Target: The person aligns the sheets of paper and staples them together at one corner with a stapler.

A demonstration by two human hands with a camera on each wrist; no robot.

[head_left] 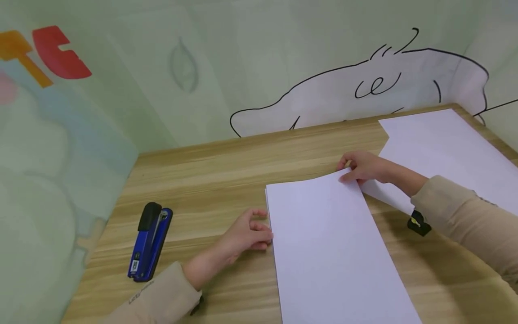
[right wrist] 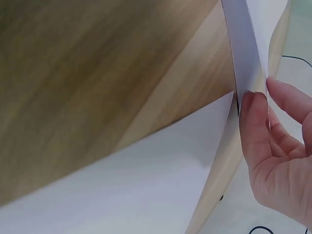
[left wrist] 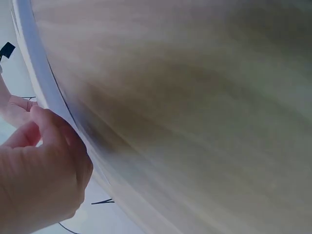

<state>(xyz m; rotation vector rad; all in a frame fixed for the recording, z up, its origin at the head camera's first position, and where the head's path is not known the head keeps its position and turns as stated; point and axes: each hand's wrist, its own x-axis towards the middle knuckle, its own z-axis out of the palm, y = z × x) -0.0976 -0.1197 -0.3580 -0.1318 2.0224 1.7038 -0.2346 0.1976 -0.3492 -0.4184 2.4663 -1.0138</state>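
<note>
White paper sheets (head_left: pixel 328 243) lie in the middle of the wooden table, with a second edge peeking out along their left side. My right hand (head_left: pixel 364 166) pinches their far right corner between thumb and fingers, and that corner is lifted a little. In the right wrist view, the right hand (right wrist: pixel 282 151) has the lifted paper (right wrist: pixel 246 44) between its fingers. At the left edge, my left hand (head_left: pixel 248 231) touches the paper with loosely bent fingers. The left wrist view has this hand (left wrist: pixel 48 165) beside the paper's edge (left wrist: pixel 51 83).
A blue and black stapler (head_left: pixel 149 243) lies on the table (head_left: pixel 194 180) to the left. More white paper (head_left: pixel 445 157) spreads at the right, partly under my right forearm. A printed curtain (head_left: pixel 202 67) stands behind the table.
</note>
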